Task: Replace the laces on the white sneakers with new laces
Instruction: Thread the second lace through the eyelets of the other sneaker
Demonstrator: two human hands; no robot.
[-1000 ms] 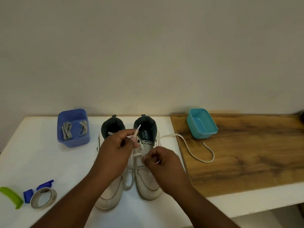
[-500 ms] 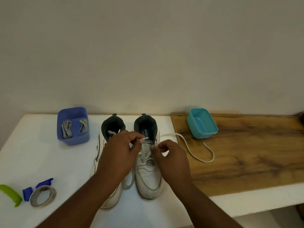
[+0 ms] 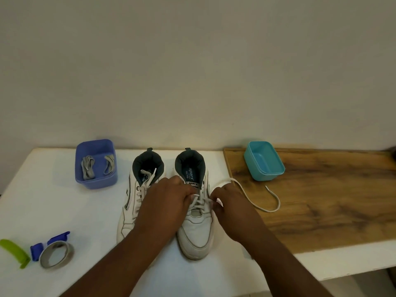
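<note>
Two white sneakers stand side by side on the white table, toes toward me. My left hand (image 3: 166, 202) pinches the white lace (image 3: 254, 200) over the tongue of the right sneaker (image 3: 196, 232). At that shoe's right eyelets my right hand (image 3: 228, 202) pinches the same lace. The lace's long free end trails right onto the wooden board. The left sneaker (image 3: 137, 189) is laced, and my left hand and forearm partly cover it. A blue tub (image 3: 96, 181) at the back left holds grey laces (image 3: 87, 170).
A teal tub (image 3: 265, 159) with nothing in it sits on the wooden board (image 3: 321, 202) at the right. Near the table's front left lie a grey tape roll (image 3: 56, 255), blue pieces (image 3: 36, 251) and a green piece (image 3: 14, 252). A wall stands behind.
Both hands have moved up the right sneaker toward its tongue. The lace tip that stuck up from my left hand is now down at the eyelets.
</note>
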